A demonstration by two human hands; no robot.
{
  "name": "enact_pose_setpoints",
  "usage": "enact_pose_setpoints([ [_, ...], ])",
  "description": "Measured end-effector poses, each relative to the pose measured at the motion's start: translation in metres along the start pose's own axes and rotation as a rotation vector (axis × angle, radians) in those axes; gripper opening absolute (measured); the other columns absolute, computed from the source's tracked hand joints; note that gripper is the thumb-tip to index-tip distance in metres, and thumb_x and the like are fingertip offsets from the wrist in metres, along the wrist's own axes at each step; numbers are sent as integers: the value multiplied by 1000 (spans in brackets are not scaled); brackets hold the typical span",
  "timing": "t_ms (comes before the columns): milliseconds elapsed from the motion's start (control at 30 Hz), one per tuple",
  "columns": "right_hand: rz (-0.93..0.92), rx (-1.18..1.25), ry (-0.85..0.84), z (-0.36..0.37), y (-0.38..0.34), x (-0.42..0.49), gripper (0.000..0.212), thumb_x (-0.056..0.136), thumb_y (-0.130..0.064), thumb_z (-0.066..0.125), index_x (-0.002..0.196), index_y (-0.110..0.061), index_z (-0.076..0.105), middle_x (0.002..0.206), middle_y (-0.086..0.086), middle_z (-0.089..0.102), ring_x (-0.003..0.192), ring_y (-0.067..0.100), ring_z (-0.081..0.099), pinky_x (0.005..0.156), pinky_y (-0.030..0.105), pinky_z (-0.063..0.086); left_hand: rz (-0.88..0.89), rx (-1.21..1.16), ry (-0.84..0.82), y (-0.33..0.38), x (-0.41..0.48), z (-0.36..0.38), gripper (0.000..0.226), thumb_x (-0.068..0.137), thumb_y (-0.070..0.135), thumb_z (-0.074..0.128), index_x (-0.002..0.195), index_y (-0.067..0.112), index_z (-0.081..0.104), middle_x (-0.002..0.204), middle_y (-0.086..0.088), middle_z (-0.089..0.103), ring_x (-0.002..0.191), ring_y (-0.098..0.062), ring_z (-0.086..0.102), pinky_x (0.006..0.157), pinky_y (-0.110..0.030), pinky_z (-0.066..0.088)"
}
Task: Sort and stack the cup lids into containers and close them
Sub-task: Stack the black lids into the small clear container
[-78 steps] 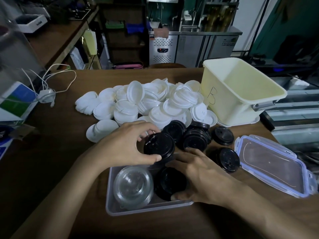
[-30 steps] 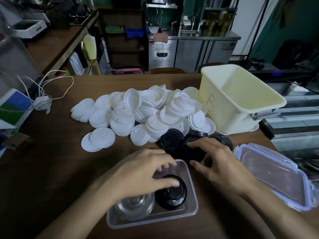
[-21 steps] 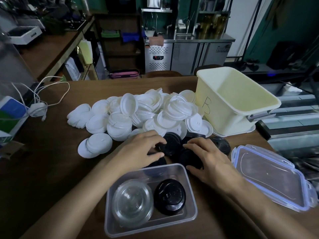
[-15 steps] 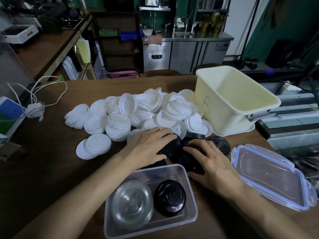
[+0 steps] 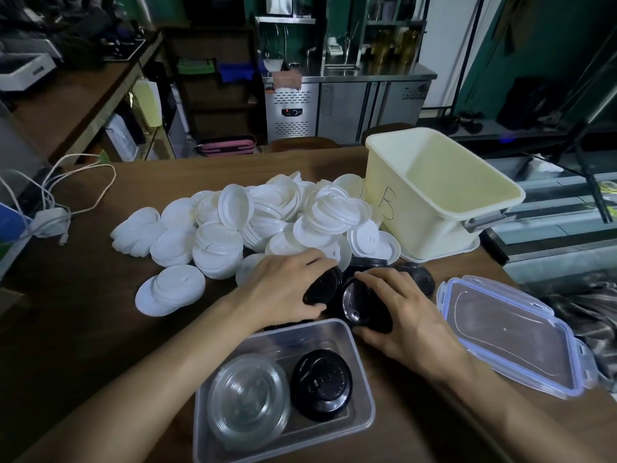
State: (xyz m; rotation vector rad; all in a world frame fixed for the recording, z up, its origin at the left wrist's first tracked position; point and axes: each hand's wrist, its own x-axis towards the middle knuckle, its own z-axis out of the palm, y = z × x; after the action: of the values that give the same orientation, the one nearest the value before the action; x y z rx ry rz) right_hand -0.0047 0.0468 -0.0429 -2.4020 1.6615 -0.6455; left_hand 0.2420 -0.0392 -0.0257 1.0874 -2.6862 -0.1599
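A clear rectangular container (image 5: 362, 369) sits near the table's front edge. Inside it are a stack of clear lids (image 5: 247, 401) on the left and a stack of black lids (image 5: 321, 384) on the right. Just behind it, my left hand (image 5: 283, 289) grips a tilted black lid (image 5: 325, 284). My right hand (image 5: 400, 315) holds another stack of black lids (image 5: 362, 307) tipped on edge. One more black lid (image 5: 419, 277) lies behind my right hand. A big heap of white lids (image 5: 267, 222) covers the middle of the table.
A tall cream bin (image 5: 434, 195) marked with a letter stands at the back right. The clear container's snap lid (image 5: 507, 332) lies flat at the right. A white charger and cable (image 5: 50, 218) lie at the far left. Beyond the table are a counter and steel cabinets.
My left hand left the black stack in the container and reached back to the loose black lids. Both hands closed on black lids and tipped them up.
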Motion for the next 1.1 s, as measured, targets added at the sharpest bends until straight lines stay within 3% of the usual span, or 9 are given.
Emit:
enact_pose_setpoints([
  [100, 54, 109, 23, -10, -4, 0, 80, 80, -51, 81, 149, -29, 48, 143, -17, 47, 131, 6, 48, 104, 25, 46, -77, -192, 5, 2, -6, -10, 73, 84, 48, 77, 150, 36, 50, 142, 22, 53, 118, -3, 58, 90, -25, 49],
  [233, 60, 254, 69, -25, -19, 0, 74, 81, -47, 84, 145, -32, 50, 135, -22, 52, 119, 1, 54, 95, 26, 51, -189, -381, 51, 13, -18, -28, 67, 80, 44, 85, 142, 37, 60, 105, 39, 61, 86, 24, 55, 76, -15, 41],
  [333, 21, 305, 66, -37, -33, -2, 71, 80, -47, 85, 141, -30, 54, 128, -24, 56, 118, -1, 58, 92, 17, 48, -239, -434, 42, 15, -31, -45, 63, 80, 43, 87, 139, 37, 63, 77, 45, 60, 70, 7, 64, 73, -20, 52],
  [467, -66, 312, -55, -45, -50, -8, 71, 79, -53, 85, 139, -28, 56, 130, -21, 55, 121, -1, 58, 96, 17, 48, -286, -427, 87, 3, -51, -62, 60, 77, 54, 84, 133, 45, 65, 62, 10, 66, 64, -8, 66, 74, -34, 59],
  [600, -159, 244, -236, -36, -62, -13, 77, 79, -59, 80, 145, -29, 52, 135, -23, 48, 125, -2, 54, 105, 22, 45, -320, -389, 126, 0, -67, -71, 57, 73, 69, 76, 126, 47, 68, 74, 21, 62, 65, 7, 60, 62, -21, 45],
  [700, -215, 81, -321, -24, -66, -14, 83, 79, -68, 72, 149, -32, 47, 143, -18, 44, 129, 5, 48, 110, 23, 40, -305, -387, 104, 5, -75, -73, 59, 69, 78, 66, 122, 52, 67, 94, 22, 65, 83, 1, 65, 71, -25, 52],
  [833, -265, -80, -360, -11, -65, -13, 87, 75, -79, 62, 145, -27, 52, 142, -11, 51, 124, 14, 48, 108, 34, 42, -250, -387, 11, 18, -80, -76, 59, 72, 70, 74, 126, 48, 65, 109, 33, 63, 101, 3, 62, 79, -25, 57],
  [1000, -287, -58, -393, -16, -64, -16, 82, 73, -80, 66, 138, -31, 57, 140, -17, 51, 123, 12, 47, 107, 31, 41, -225, -405, -115, 30, -82, -72, 58, 71, 61, 86, 121, 51, 59, 110, 38, 60, 107, 6, 60, 87, -19, 54],
  [1100, -285, 38, -397, -27, -59, -18, 78, 74, -74, 72, 139, -33, 58, 140, -22, 48, 127, 3, 44, 112, 21, 33, -199, -385, -140, 38, -83, -70, 58, 71, 59, 87, 120, 50, 59, 115, 41, 54, 109, 10, 55, 88, -12, 49],
])
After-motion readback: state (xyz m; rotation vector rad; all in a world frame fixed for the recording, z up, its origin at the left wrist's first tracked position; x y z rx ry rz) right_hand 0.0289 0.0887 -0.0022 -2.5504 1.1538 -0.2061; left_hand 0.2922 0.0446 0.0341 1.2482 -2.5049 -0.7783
